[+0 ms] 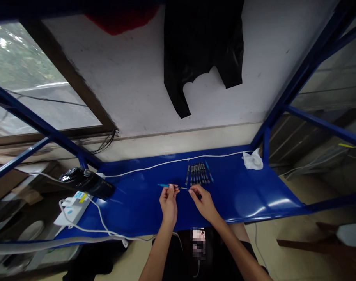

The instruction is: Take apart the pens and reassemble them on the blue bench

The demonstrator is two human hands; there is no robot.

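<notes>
In the head view, my left hand point(169, 198) is closed around a blue pen point(163, 185) above the blue tabletop. The pen lies roughly level, its blue end pointing left. A thin refill-like tip point(182, 188) sticks out from my fingers to the right. Close to that tip, my right hand point(203, 201) is pinched, thumb against fingers. Whatever it holds, if anything, is too small to make out. Just beyond my hands lies a row of several dark pens point(199, 173), side by side, with a blue pen point(209, 171) at its right end.
A white cable point(148, 168) runs along the back of the blue table point(239, 195). A crumpled white tissue point(253, 160) lies at the back right. To the left are a black appliance point(90, 183) and a white power strip point(74, 207) with cords. Blue metal posts point(297, 86) frame the table.
</notes>
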